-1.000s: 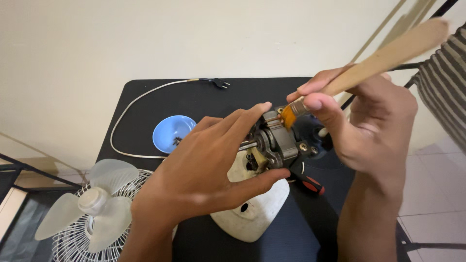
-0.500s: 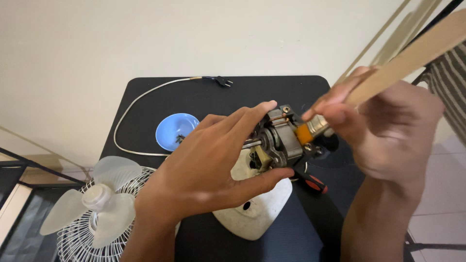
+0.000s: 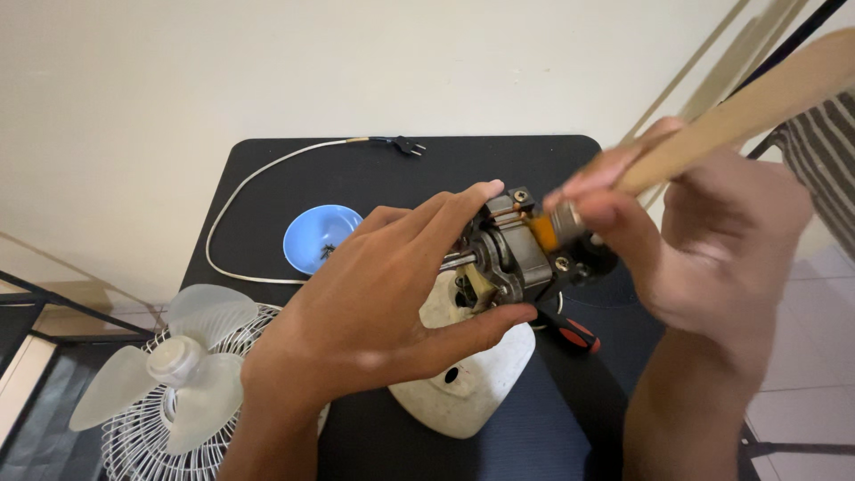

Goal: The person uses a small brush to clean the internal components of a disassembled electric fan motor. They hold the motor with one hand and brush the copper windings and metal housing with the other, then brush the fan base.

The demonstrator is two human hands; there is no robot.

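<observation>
One black table [image 3: 374, 174] by cream wall [image 3: 267, 62]; tiled floor [image 3: 802, 392], probably.

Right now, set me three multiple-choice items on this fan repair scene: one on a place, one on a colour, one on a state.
1. Where is the blue bowl?
A. on the black table, left of the fan motor
B. on the floor
C. on top of the fan blade

2. What colour are the bristles of the paintbrush?
A. green
B. orange
C. white

3. What is the left hand doing?
A. resting flat on the table
B. holding the plug
C. gripping the fan motor between fingers and thumb

Answers: 1 A, the bowl sits on the tabletop beside the white power cord. 2 B, the tuft at the motor is orange. 3 C, its fingers wrap the motor while the right hand holds the brush against it.
</observation>
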